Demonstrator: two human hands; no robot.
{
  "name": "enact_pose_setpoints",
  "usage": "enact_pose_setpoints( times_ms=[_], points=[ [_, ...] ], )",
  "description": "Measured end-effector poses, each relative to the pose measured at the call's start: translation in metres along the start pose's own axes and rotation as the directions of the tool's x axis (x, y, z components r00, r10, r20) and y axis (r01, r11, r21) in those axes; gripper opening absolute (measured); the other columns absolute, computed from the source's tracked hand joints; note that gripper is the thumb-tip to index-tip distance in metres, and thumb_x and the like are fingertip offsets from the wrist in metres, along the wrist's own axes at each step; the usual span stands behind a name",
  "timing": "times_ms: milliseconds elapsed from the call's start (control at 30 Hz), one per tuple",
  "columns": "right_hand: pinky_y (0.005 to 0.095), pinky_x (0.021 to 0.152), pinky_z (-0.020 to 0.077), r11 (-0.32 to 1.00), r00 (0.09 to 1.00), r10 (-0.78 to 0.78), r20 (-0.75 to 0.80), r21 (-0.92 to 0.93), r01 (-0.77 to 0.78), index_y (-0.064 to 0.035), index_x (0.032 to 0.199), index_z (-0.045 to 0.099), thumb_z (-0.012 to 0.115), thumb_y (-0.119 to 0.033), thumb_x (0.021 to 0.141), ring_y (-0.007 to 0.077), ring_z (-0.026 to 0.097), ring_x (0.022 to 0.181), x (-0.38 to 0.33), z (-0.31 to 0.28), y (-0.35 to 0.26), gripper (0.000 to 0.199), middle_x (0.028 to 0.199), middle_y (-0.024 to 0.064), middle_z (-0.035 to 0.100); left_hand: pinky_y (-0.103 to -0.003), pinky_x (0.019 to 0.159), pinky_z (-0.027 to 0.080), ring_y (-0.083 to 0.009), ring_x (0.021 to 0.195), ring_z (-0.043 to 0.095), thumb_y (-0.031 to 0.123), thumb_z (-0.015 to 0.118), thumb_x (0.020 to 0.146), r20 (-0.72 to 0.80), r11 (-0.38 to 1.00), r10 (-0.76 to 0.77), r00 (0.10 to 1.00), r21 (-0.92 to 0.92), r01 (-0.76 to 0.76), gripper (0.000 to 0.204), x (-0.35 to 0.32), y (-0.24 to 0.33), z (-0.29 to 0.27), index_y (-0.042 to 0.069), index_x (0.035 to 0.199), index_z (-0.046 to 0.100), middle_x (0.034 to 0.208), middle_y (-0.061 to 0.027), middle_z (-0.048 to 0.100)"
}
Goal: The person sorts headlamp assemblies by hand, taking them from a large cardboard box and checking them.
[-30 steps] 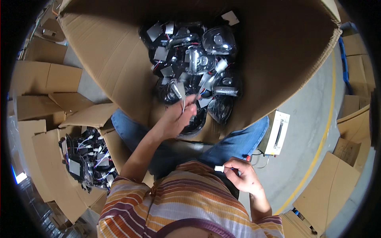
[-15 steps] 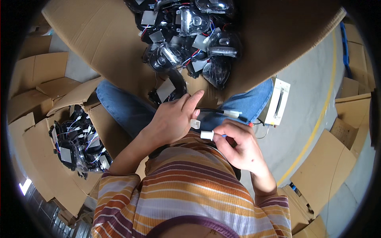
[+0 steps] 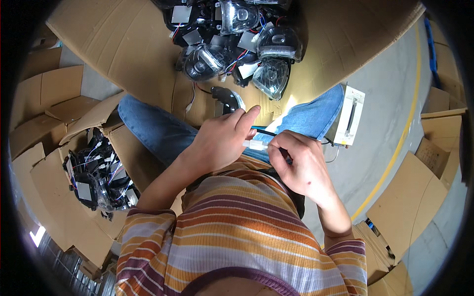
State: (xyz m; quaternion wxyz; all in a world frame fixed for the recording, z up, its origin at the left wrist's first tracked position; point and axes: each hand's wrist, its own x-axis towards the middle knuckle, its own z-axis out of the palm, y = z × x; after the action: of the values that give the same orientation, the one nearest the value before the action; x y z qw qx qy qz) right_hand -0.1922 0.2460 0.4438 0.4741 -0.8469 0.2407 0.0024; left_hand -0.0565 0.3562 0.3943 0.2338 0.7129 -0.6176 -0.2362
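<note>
My left hand [image 3: 222, 140] grips a black lamp part [image 3: 226, 101] whose wired end reaches to a small white connector [image 3: 256, 145]. My right hand [image 3: 298, 165] pinches that white connector from the right, with a black cable [image 3: 266, 132] running past its fingers. Both hands meet above my lap in blue jeans [image 3: 158, 130]. A pile of clear-lensed lamp units with coloured wires [image 3: 237, 44] lies in a big cardboard box [image 3: 123, 44] in front of my knees.
A second cardboard box [image 3: 64, 222] at my left holds more black lamp units [image 3: 98, 170]. A white flat device [image 3: 348, 117] lies on the grey floor by my right knee. Flattened cardboard [image 3: 405, 202] and a yellow floor line [image 3: 395, 148] are at the right.
My left hand has drawn a lamp part out of the front box toward my lap. My right hand has come up to meet it and now pinches the white connector.
</note>
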Motion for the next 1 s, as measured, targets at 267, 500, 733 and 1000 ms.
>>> enact_pose_setpoints(
  times_ms=[267, 500, 733, 1000],
  points=[
    [0.0250, 0.047, 0.0377, 0.972, 0.995, 0.099, 0.018, 0.212, -0.101, 0.0002, 0.072, 0.053, 0.053, 0.002, 0.069, 0.0168, 0.050, 0.052, -0.024, -0.035, 0.005, 0.004, 0.063, 0.0078, 0.051, -0.025, 0.063, 0.041, -0.0152, 0.069, 0.054, 0.003, 0.052, 0.077, 0.115, 0.664, -0.149, 0.982, -0.724, 0.186, 0.014, -0.011, -0.014, -0.013, 0.003, 0.090, 0.059, 0.076, -0.0080, 0.058],
    [0.0226, 0.046, 0.0359, 0.939, 1.000, -0.016, 0.016, 0.343, 0.009, 0.0007, 0.076, 0.055, 0.055, 0.002, 0.069, 0.0145, 0.048, 0.052, -0.033, -0.041, 0.013, 0.008, 0.064, 0.0061, 0.051, -0.023, 0.058, 0.036, -0.0105, 0.065, 0.048, -0.001, 0.053, 0.076, 0.138, 0.389, -0.035, 0.990, -0.910, 0.141, 0.017, -0.018, -0.019, -0.016, 0.003, 0.091, 0.059, 0.074, -0.0040, 0.055],
    [0.0217, 0.046, 0.0344, 0.924, 0.998, 0.019, 0.061, 0.381, -0.041, 0.0000, 0.076, 0.055, 0.053, 0.003, 0.069, 0.0118, 0.048, 0.052, -0.031, -0.037, 0.009, 0.007, 0.064, 0.0046, 0.051, -0.023, 0.059, 0.036, -0.0106, 0.066, 0.046, -0.003, 0.055, 0.072, 0.077, 0.396, -0.074, 0.994, -0.913, 0.100, 0.019, -0.019, -0.013, -0.007, 0.004, 0.090, 0.060, 0.073, -0.0033, 0.054],
    [0.0249, 0.046, 0.0371, 0.928, 0.984, 0.166, 0.060, 0.329, -0.176, 0.0000, 0.072, 0.054, 0.050, 0.001, 0.071, 0.0129, 0.049, 0.051, -0.034, -0.031, 0.010, 0.004, 0.064, 0.0061, 0.052, -0.024, 0.060, 0.035, -0.0114, 0.066, 0.046, -0.003, 0.058, 0.070, -0.102, 0.603, -0.111, 0.989, -0.798, -0.015, 0.020, -0.020, -0.009, -0.003, 0.006, 0.087, 0.061, 0.073, -0.0027, 0.053]
  ],
)
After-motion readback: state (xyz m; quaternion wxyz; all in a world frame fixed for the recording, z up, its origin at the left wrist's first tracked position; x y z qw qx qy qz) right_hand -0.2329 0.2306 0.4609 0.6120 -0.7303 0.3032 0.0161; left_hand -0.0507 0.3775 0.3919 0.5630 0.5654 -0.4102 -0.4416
